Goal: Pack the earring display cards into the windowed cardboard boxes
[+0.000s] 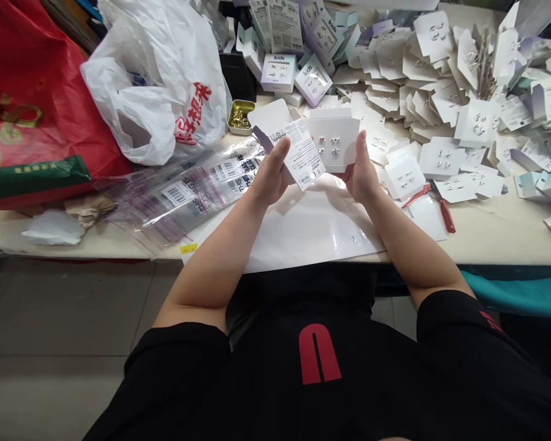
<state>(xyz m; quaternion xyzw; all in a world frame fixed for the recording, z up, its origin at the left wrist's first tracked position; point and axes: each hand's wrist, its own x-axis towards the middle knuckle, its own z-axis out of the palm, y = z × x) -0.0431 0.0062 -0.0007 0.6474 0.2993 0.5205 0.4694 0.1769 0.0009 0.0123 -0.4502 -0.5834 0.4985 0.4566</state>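
My left hand (273,171) grips a small opened cardboard box (302,153), its printed label side with a barcode turned up and a flap raised at the top. Just to its right, my right hand (363,169) holds a white earring card (337,138) by its right edge. Small earrings are fixed to the card in two rows, and its upper edge is folded. Box and card are held close together above a white sheet (312,226) on the table; whether they touch I cannot tell.
Many earring cards (404,67) lie heaped at the back right, with red-handled pliers (446,211) near them. Finished-looking kids boxes (278,73) stand behind my hands. Left are clear plastic bags (183,196), a gold tin (240,116), a white bag (165,67) and a red bag (41,92).
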